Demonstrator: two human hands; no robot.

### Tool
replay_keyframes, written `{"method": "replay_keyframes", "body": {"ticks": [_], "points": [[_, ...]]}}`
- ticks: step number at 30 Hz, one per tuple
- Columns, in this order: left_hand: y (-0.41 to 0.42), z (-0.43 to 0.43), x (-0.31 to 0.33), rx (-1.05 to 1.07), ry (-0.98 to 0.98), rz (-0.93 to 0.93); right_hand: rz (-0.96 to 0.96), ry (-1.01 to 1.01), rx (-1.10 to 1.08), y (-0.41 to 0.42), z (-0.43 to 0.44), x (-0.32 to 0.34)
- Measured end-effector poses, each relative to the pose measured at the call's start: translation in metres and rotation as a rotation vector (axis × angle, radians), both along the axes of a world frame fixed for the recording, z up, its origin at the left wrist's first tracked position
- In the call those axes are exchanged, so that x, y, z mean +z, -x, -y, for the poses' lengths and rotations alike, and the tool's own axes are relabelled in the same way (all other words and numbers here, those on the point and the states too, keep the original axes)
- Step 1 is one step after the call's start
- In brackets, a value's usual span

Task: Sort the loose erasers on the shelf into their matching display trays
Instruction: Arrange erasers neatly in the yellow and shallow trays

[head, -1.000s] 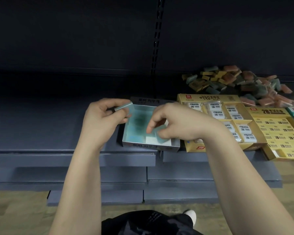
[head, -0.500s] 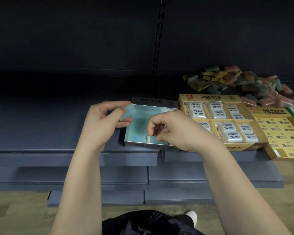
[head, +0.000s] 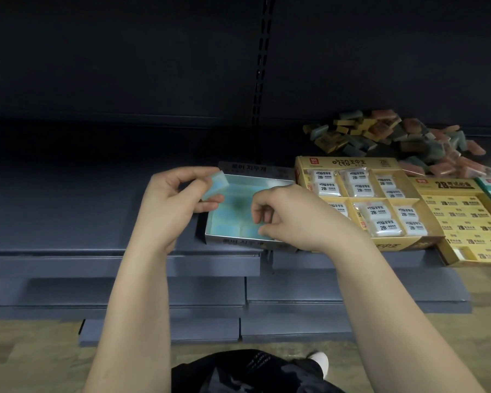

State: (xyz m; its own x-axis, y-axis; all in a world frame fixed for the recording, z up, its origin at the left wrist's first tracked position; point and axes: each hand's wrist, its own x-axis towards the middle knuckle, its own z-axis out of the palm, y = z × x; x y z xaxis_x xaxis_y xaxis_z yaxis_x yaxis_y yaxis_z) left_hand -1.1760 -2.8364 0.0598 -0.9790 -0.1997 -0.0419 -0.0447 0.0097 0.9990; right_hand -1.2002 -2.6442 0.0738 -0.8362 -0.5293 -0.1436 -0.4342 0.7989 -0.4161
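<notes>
Display tray (head: 233,241), front of shelf (head: 68,217): the right hand (head: 295,219) was lowered within the last second onto a front-row eraser (head: 249,232), fingers curled, though whether it was pinched or merely pressed could not be told. A pale blue eraser (head: 214,185) was kept pinched by the left hand (head: 176,205) above the tray's rear-left corner, judged next for placing. The loose pile (head: 394,140) behind was left unsorted.
</notes>
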Motion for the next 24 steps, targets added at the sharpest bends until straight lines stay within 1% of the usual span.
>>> {"method": "replay_keyframes", "body": {"ticks": [4,7,11,17,19,21,24], "points": [[0.001,-0.002,0.0,-0.012,-0.023,-0.006,0.006,0.072,0.001,-0.001,-0.001,0.0],[0.002,-0.006,0.001,-0.047,-0.001,-0.012,-0.057,0.118,-0.018,0.001,-0.003,0.001],[0.004,-0.014,0.004,-0.065,0.026,-0.013,-0.141,0.234,-0.115,0.006,-0.014,0.007],[0.012,-0.028,0.003,-0.117,0.036,-0.025,-0.271,0.338,-0.275,0.015,-0.04,0.013],[0.016,-0.031,0.0,-0.18,0.083,-0.062,-0.289,0.341,-0.308,0.018,-0.046,0.012],[0.02,-0.037,-0.003,-0.222,0.172,-0.109,-0.297,0.334,-0.331,0.021,-0.052,0.01],[0.03,-0.05,-0.009,-0.143,0.28,-0.137,-0.292,0.337,-0.341,0.023,-0.058,0.008]]}}
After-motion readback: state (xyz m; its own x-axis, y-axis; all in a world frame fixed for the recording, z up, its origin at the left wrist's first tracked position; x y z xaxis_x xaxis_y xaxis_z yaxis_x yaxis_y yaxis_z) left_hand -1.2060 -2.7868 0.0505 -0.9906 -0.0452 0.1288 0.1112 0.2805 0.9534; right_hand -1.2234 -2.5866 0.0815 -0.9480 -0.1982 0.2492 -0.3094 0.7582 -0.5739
